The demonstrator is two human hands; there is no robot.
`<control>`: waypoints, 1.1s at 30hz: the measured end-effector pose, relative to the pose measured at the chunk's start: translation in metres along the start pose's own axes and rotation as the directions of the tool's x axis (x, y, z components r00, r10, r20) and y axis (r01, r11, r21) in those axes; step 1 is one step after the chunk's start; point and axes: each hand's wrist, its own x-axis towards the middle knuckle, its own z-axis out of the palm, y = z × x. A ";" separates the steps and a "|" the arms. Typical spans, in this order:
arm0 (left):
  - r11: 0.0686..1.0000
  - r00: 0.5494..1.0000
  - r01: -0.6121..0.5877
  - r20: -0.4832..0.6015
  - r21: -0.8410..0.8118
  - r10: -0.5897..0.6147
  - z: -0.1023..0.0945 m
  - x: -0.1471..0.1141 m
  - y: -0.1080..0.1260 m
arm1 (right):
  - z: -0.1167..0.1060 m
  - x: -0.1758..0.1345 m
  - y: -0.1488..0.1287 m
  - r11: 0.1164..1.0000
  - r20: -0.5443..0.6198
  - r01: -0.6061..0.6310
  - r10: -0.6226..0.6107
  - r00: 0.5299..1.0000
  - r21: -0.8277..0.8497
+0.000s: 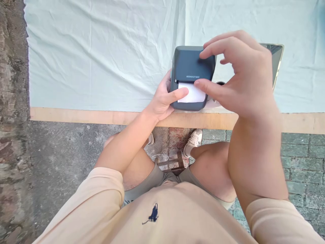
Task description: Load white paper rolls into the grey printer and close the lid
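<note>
Device (190, 69): one, upper centre.
White paper (195, 95): one, on device.
Left hand (165, 97): you clamp device, thumb on paper.
Right hand (245, 74): arched over device, thumb and fingers apart.

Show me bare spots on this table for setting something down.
Widest: the pale cloth left of the dark device and left hand, above the wooden edge. A smaller patch: right of the dark-faced slab. Crowded: between dark device, right hand and slab.
</note>
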 end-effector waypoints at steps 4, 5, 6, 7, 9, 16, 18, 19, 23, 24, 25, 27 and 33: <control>0.999 0.999 0.039 -0.029 -0.002 -0.039 0.002 0.000 0.002 | 0.003 0.000 -0.005 0.992 -0.149 -0.062 0.078 0.986 0.108; 0.999 0.999 0.040 -0.026 -0.002 -0.040 0.002 0.000 0.002 | 0.003 0.000 -0.006 0.988 -0.165 -0.072 0.095 0.982 0.138; 0.999 0.999 0.039 -0.019 -0.003 -0.039 0.002 0.000 0.002 | 0.003 -0.001 -0.007 0.985 -0.169 -0.072 0.098 0.981 0.154; 0.999 0.999 0.037 -0.013 -0.007 -0.038 0.002 0.000 0.002 | 0.003 -0.001 -0.007 0.986 -0.156 -0.064 0.087 0.984 0.151; 0.999 0.999 0.035 -0.013 -0.021 -0.036 0.002 0.000 0.002 | 0.003 -0.001 -0.006 0.993 -0.090 -0.042 0.053 0.995 0.114; 0.999 0.999 -0.006 0.044 0.043 0.004 0.001 -0.003 0.001 | 0.003 -0.003 0.001 0.982 0.059 -0.134 0.127 0.990 0.136; 0.999 0.998 -0.016 0.057 0.040 0.013 -0.001 -0.003 -0.001 | 0.003 -0.003 0.000 0.974 0.131 -0.178 0.161 0.978 0.137; 0.999 0.998 -0.016 0.055 0.038 0.014 -0.002 -0.002 -0.002 | 0.003 -0.002 -0.001 0.972 0.153 -0.194 0.174 0.973 0.130; 0.998 1.000 -0.018 0.019 0.061 0.017 -0.001 0.000 -0.002 | 0.006 0.000 -0.006 0.976 0.165 -0.184 0.163 0.973 0.117; 0.998 1.000 -0.025 0.019 0.055 0.024 0.000 0.001 -0.001 | 0.006 0.000 -0.006 0.977 0.167 -0.178 0.158 0.973 0.113; 0.999 0.999 -0.027 0.025 0.040 0.026 0.002 0.002 0.000 | 0.006 0.001 -0.006 0.978 0.174 -0.180 0.160 0.972 0.107; 1.000 0.999 -0.016 0.031 -0.010 0.016 0.005 0.003 0.001 | 0.004 0.001 -0.003 0.978 0.189 -0.185 0.165 0.968 0.093; 0.993 0.993 0.051 -0.100 -0.108 -0.062 0.004 0.008 0.001 | -0.007 -0.002 0.003 0.987 0.166 -0.137 0.122 0.979 0.083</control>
